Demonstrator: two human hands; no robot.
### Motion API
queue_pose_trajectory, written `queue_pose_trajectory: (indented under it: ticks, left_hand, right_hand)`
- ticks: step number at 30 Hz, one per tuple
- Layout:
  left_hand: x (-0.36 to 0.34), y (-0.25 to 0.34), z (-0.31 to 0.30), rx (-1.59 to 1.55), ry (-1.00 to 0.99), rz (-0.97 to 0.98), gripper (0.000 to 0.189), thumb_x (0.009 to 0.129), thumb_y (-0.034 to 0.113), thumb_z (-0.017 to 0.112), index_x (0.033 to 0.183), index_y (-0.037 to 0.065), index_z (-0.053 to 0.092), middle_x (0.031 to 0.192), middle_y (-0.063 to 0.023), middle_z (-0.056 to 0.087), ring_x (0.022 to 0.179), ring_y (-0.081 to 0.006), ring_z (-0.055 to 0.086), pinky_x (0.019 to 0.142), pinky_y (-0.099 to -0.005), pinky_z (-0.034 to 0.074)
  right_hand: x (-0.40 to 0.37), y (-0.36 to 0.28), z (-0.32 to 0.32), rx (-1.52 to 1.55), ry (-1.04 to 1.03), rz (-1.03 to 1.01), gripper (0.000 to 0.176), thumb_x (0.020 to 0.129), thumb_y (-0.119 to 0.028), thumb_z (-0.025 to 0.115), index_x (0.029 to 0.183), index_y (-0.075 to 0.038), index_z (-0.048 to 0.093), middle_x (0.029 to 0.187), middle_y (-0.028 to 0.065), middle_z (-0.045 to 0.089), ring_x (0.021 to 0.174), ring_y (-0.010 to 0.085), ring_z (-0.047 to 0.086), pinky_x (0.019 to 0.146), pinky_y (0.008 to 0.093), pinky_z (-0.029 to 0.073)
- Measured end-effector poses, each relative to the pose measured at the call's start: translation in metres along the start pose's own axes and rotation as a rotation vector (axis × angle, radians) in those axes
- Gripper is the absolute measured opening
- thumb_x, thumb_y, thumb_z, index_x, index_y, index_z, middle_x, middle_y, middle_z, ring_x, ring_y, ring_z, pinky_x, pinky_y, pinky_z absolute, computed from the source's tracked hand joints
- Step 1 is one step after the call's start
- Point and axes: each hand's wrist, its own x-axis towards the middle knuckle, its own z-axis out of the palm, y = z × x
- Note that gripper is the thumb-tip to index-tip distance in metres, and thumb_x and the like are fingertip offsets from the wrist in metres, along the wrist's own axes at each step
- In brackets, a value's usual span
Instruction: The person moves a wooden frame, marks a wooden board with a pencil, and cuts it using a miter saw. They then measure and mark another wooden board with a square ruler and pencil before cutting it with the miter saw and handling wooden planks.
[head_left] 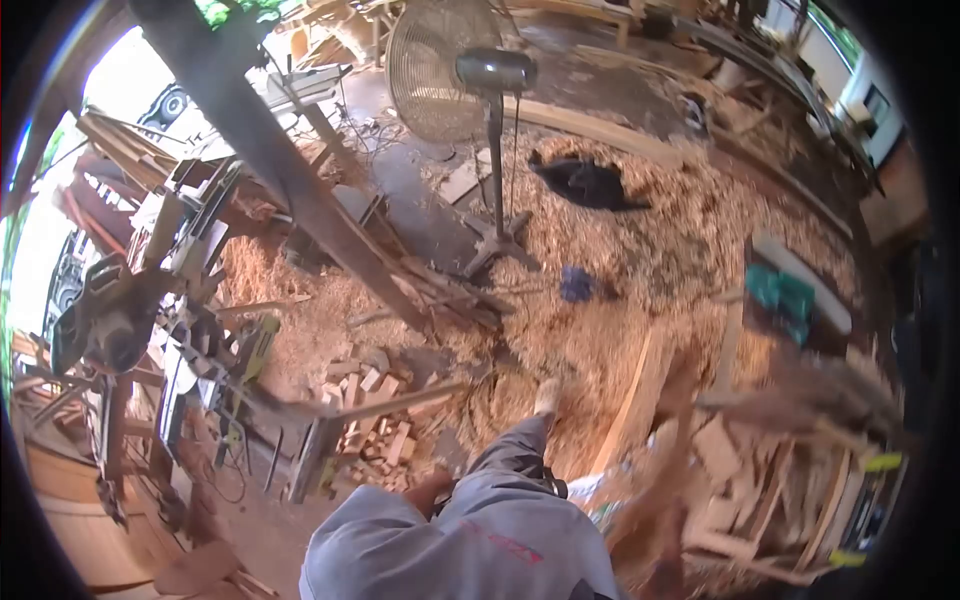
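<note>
My left hand (pixel 432 489) hangs low beside my left thigh, close to the grey trousers (pixel 512 450). Its fingers are too small and dark to make out, and so is anything in them. On my right side, a blurred brown shape (pixel 668 545) may be my right arm or hand; its fingers cannot be told apart. My grey shirt (pixel 470 545) fills the bottom centre. One foot (pixel 547 396) points forward over wood shavings (pixel 570 345). Left of my legs lies a pile of small wood blocks (pixel 375 400).
A standing fan (pixel 497 130) rises ahead, beside a slanting post (pixel 290 180). A black object (pixel 585 182), a blue item (pixel 576 284) and a green item (pixel 782 300) lie on the shavings. Machinery (pixel 115 315) stands left; scrap wood (pixel 735 480) is stacked right.
</note>
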Motion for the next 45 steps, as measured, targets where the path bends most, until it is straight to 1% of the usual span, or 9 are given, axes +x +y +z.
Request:
queue_pose_trajectory:
  ticks: [2,7,10,12,14,17,22,33,45]
  left_hand:
    - [0.02,0.036,-0.037,-0.314,0.127,-0.088,0.033,0.08,0.034,0.066,0.096,0.006,0.075,0.106,-0.0228,0.069,0.104,-0.0347,0.066,0.081,-0.0426,0.053]
    - [0.125,0.164,-0.219,0.059,0.033,0.113,0.039,0.084,0.031,0.054,0.09,-0.003,0.071,0.094,-0.0279,0.068,0.091,-0.0416,0.067,0.081,-0.0486,0.053]
    - [0.242,0.197,-0.275,-0.01,0.459,0.406,0.027,0.086,0.028,0.056,0.078,0.006,0.07,0.085,-0.0225,0.068,0.082,-0.0399,0.067,0.075,-0.0513,0.051]
    - [0.257,0.247,-0.355,-0.268,0.407,0.383,0.024,0.085,0.025,0.06,0.074,0.006,0.067,0.076,-0.0207,0.064,0.074,-0.0382,0.063,0.066,-0.0478,0.049]
    - [0.319,0.258,-0.386,-0.298,0.71,0.696,0.023,0.087,0.024,0.058,0.078,0.005,0.066,0.076,-0.0222,0.064,0.073,-0.0411,0.063,0.064,-0.0474,0.049]
    - [0.284,0.327,-0.473,-0.514,0.569,0.276,0.027,0.09,0.027,0.056,0.084,0.003,0.066,0.082,-0.0181,0.068,0.077,-0.0371,0.067,0.066,-0.0446,0.051]
    - [0.344,0.284,-0.435,0.61,0.397,0.521,0.029,0.089,0.029,0.055,0.088,0.005,0.072,0.089,-0.0161,0.071,0.081,-0.0315,0.07,0.065,-0.0441,0.054]
    - [0.317,0.383,-0.395,-0.438,0.214,-0.135,0.032,0.083,0.032,0.058,0.096,0.006,0.072,0.094,-0.0169,0.071,0.089,-0.0312,0.069,0.074,-0.0428,0.052]
    - [0.425,0.395,-0.617,-0.996,0.552,-0.16,0.034,0.083,0.036,0.058,0.102,0.01,0.069,0.104,-0.021,0.069,0.095,-0.0354,0.067,0.082,-0.0449,0.05]
  right_hand:
    - [0.027,0.034,0.028,-0.52,-0.405,-0.35,0.027,0.093,-0.026,0.054,0.094,-0.001,0.064,0.066,0.009,0.06,0.054,0.0196,0.057,0.049,0.0342,0.051]
    - [-0.022,-0.149,0.088,-0.393,-0.379,0.288,0.025,0.087,-0.022,0.059,0.089,0.001,0.069,0.075,0.0121,0.067,0.069,0.0196,0.064,0.06,0.0336,0.052]
    - [0.075,-0.091,0.038,-0.692,-0.439,-0.535,0.038,0.09,-0.031,0.059,0.082,0.003,0.071,0.069,0.0166,0.066,0.058,0.0241,0.064,0.052,0.0357,0.051]
    - [0.033,-0.242,0.077,-0.692,-0.097,0.042,0.05,0.095,-0.04,0.056,0.073,0.003,0.067,0.061,0.0135,0.063,0.054,0.0222,0.062,0.049,0.0331,0.049]
    - [0.076,-0.287,0.087,-0.492,-0.29,0.093,0.061,0.098,-0.048,0.05,0.063,0.0,0.059,0.052,0.0096,0.056,0.051,0.0192,0.059,0.049,0.0336,0.048]
    - [0.141,-0.386,0.153,-0.463,-0.25,0.031,0.064,0.099,-0.053,0.046,0.059,-0.003,0.053,0.046,0.0061,0.048,0.043,0.0173,0.053,0.045,0.0339,0.044]
    - [0.242,-0.584,0.273,-0.331,-0.305,-0.251,0.068,0.096,-0.061,0.045,0.063,-0.002,0.058,0.044,0.0045,0.047,0.04,0.0169,0.051,0.049,0.034,0.044]
    - [0.289,-0.826,0.457,-0.491,-0.842,-0.576,0.051,0.1,-0.051,0.046,0.077,-0.006,0.052,0.053,0.0024,0.05,0.043,0.0112,0.051,0.043,0.0265,0.04]
    - [0.478,-0.913,0.661,-0.938,-0.94,-0.773,0.046,0.099,-0.04,0.048,0.08,-0.001,0.063,0.066,0.0117,0.062,0.051,0.0208,0.06,0.052,0.0365,0.048]
